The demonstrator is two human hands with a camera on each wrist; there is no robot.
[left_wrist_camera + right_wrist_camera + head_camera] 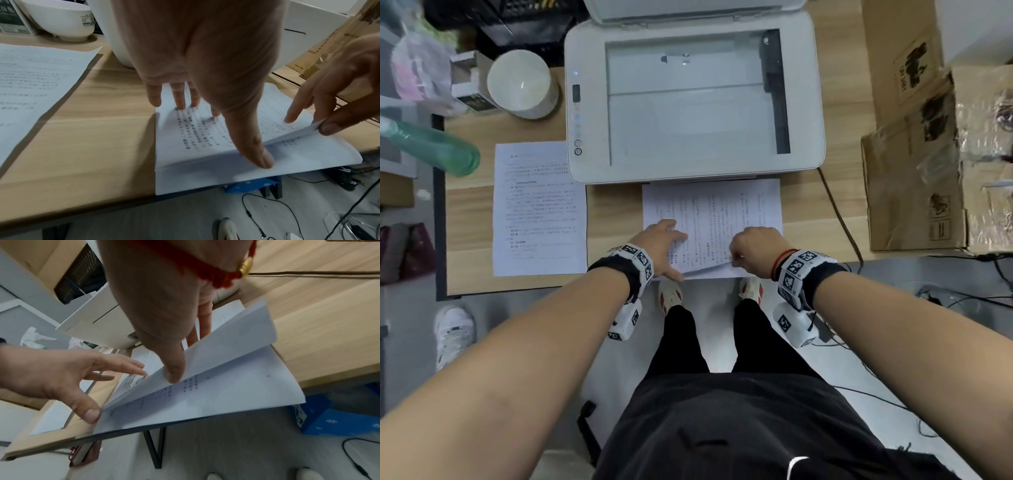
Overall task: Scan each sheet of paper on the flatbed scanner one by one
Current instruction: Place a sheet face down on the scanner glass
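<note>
The white flatbed scanner [804,102] stands at the back of the desk with its lid raised and its glass [688,120] bare. In front of it a stack of printed sheets [722,209] lies at the desk's near edge. My left hand [664,243] lies on the stack's left part with straight fingers [180,97], its thumb at the near edge. My right hand [750,246] pinches the near edge of the top sheet [226,340] between thumb and fingers. That edge is raised off the lower sheets [226,394].
A single printed sheet [537,209] lies left of the scanner. Behind it stand a white bowl [522,84] and a green bottle [431,147]. Cardboard boxes [914,192] fill the right side, and a cable [839,212] runs off the desk edge beside them.
</note>
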